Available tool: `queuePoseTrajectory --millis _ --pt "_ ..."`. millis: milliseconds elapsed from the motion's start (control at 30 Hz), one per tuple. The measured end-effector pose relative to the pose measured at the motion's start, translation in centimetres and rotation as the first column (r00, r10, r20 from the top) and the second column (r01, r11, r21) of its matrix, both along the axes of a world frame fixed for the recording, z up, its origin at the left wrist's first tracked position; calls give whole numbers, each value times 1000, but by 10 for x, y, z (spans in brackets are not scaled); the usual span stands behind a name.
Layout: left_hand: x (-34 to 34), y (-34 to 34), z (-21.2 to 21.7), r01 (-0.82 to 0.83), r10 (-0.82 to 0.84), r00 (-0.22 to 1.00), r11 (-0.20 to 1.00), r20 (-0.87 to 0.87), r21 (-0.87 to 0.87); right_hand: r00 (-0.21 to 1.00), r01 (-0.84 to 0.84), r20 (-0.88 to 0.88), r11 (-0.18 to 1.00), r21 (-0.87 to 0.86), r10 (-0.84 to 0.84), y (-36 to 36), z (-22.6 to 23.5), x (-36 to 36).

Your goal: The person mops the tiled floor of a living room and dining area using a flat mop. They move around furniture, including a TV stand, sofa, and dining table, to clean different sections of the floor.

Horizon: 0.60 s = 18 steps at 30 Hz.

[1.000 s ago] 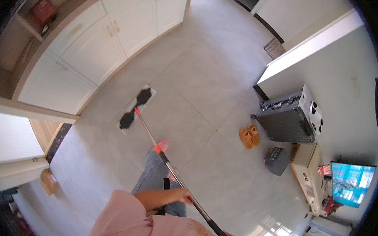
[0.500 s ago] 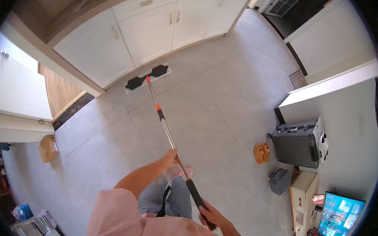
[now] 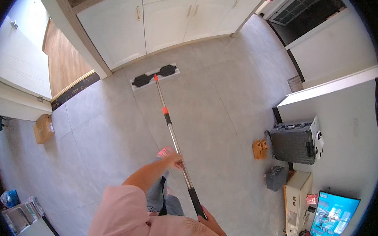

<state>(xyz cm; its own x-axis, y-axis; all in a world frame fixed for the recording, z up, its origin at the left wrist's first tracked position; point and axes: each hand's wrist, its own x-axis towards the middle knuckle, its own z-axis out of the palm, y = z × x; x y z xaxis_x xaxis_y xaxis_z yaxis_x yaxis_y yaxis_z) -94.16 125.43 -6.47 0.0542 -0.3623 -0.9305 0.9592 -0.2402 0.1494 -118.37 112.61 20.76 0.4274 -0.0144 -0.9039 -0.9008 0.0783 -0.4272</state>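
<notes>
A flat mop (image 3: pixel 175 140) stretches away from me over the grey tiled floor, its silver pole joined by orange-red collars. Its wide white pad with a black plate (image 3: pixel 167 70) lies flat on the tiles, a short gap from the white cabinet's base. My left hand (image 3: pixel 173 158) is closed around the middle of the pole. Lower down, my right hand (image 3: pixel 209 222) grips the black handle end, partly hidden by my sleeve and body. A pink shoe (image 3: pixel 165 152) shows just beside my left hand.
White cabinets (image 3: pixel 166 28) line the far side, with an open doorway at left. A cardboard box (image 3: pixel 44 129) stands by that wall. To the right are brown slippers (image 3: pixel 260 149), a grey suitcase (image 3: pixel 292 143), a dark grey box (image 3: pixel 276 178) and a lit television (image 3: pixel 334 215).
The mop pad has drawn back a little from the cabinet base. My pink shoe now shows left of the pole, and the view has shifted slightly. Both hands keep their hold.
</notes>
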Motion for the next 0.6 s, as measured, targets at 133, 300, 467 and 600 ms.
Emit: queuePoseTrajectory --millis 133,300,467,600 --pt "-186 -36 23 236 -274 948 947 -165 -217 977 39 -208 998 -44 -47 -20 64 -150" --pt "-397 -72 80 3 -357 805 802 -473 -598 868 61 -492 998 -26 -66 -46 197 -269" --pt "-411 -82 148 -132 -138 823 897 -551 -422 855 113 -512 993 32 -81 -85 235 -310" --pt "-336 -49 110 -288 38 856 863 -515 -415 909 -119 -400 993 21 118 -69 202 -209"
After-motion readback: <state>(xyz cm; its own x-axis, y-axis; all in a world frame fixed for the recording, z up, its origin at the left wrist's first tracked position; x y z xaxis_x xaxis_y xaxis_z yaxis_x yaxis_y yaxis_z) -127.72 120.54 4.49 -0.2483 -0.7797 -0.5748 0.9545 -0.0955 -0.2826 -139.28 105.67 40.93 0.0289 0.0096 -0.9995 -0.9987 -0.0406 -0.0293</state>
